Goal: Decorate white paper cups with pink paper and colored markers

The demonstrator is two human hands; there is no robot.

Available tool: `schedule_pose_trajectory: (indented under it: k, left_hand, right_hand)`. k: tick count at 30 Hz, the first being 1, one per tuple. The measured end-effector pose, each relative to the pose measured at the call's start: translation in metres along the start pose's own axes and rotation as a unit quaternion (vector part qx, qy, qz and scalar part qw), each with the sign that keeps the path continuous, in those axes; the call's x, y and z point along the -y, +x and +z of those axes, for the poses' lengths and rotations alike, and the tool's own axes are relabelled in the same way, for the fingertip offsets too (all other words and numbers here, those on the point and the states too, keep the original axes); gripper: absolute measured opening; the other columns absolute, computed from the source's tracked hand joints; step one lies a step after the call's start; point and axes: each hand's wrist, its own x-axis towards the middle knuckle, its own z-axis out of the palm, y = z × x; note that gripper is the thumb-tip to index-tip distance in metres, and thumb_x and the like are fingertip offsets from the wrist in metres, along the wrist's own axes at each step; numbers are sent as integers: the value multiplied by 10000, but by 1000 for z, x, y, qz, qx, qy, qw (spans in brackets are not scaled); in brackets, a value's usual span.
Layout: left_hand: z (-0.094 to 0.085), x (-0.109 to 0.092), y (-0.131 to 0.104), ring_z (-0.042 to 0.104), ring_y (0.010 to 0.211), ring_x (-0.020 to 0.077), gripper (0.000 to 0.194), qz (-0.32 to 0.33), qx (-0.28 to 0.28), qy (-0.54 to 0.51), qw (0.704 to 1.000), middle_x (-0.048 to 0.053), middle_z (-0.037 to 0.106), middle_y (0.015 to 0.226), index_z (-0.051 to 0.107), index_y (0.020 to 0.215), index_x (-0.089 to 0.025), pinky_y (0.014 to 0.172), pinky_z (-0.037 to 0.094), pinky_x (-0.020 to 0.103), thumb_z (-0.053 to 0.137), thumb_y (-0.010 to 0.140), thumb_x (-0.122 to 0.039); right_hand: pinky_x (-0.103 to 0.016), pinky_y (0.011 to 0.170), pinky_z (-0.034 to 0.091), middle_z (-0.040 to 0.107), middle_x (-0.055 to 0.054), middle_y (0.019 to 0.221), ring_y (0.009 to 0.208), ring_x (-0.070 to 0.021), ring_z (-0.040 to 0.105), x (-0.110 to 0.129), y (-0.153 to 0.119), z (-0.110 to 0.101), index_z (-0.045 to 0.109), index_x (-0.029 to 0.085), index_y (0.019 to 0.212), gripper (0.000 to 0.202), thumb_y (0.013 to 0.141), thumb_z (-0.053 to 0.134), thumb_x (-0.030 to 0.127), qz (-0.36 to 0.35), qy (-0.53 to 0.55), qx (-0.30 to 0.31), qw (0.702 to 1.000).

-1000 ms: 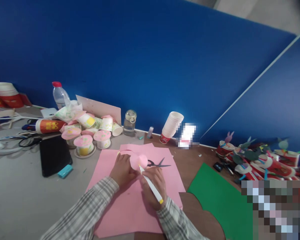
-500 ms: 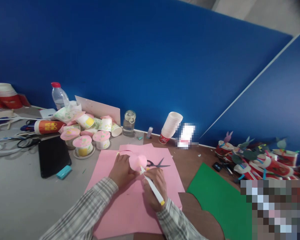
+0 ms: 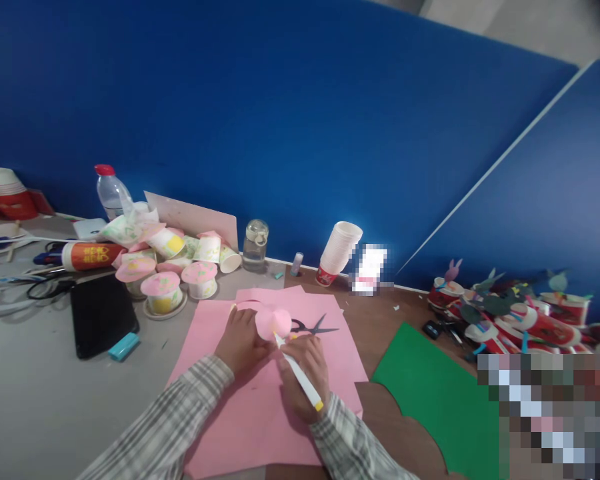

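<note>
The left hand (image 3: pixel 241 341) is near the middle of the desk (image 3: pixel 45 413), with its fingers bent around the left edge of a pink paper cutout (image 3: pixel 269 324); the thumb and the fingers seem to pinch it, although the fingertips are partly hidden. The right hand (image 3: pixel 305 377) has its fingers closed around a white marker (image 3: pixel 301 379) with a yellow end, and the marker's tip is at the lower edge of the cutout. The cutout is rounded, and it is over the far half of the pink paper sheets (image 3: pixel 230 427), which lie overlapping on the desk. Just beyond the right hand, a pair of scissors (image 3: pixel 316 328) lies on these sheets with its blades open.

To the right of the sheets, a green sheet (image 3: pixel 430 400) with a wavy side lies on the desk. Along the far edge of the desk there stand a clear water bottle (image 3: pixel 255 247), a small tube (image 3: pixel 297 265) and a leaning stack of paper cups (image 3: pixel 340 250). Toward the left edge, a turquoise block (image 3: pixel 124 347) touches the near corner of a black flat device (image 3: pixel 104 317); decorated cups with pink tops (image 3: pixel 161 293) are grouped behind.
</note>
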Motion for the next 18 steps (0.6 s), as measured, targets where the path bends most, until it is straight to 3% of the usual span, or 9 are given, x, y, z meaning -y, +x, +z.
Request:
schedule_pose_trajectory:
  k: [8,18]
  left_hand:
    - [-1,-1,0,501,924,262,440,-1,-3,-7,1000,20,578,868,567,890,-227,940,315,487,666,516,-436]
    - [-1,-2,0,508,911,256,411,1,-6,-7,1000,15,586,852,568,867,-225,926,330,468,669,511,-402]
  right_hand:
    - [-377,675,496,655,-5,765,729,-201,609,-2,3,-1,629,240,879,131,766,582,191,9,-23,-25,999]
    - [-376,671,475,649,0,738,692,-194,590,0,2,-1,617,237,858,123,761,566,180,22,-31,-32,999]
